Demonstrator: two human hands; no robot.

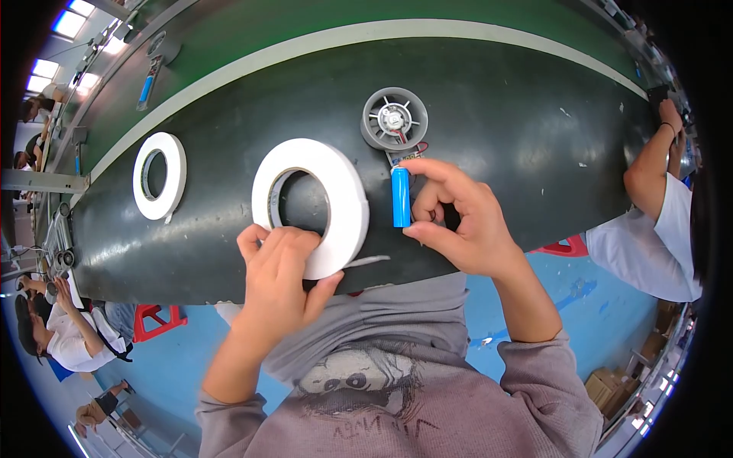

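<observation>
Between the thumb and index finger of my right hand, a blue cylindrical battery is pinched by its two ends, roughly upright in view. Just beyond it stands a round grey fan housing with a spoked motor inside. A small circuit board with red wires lies between housing and battery. My left hand grips the near left rim of a large roll of white tape, its fingers over the ring and its thumb at the near edge. A short light strip lies right of the roll.
A second roll of white tape lies at the left on the dark work surface. Farther left sits another fan with a blue battery. A co-worker's arm rests at the right edge. Red stools stand below.
</observation>
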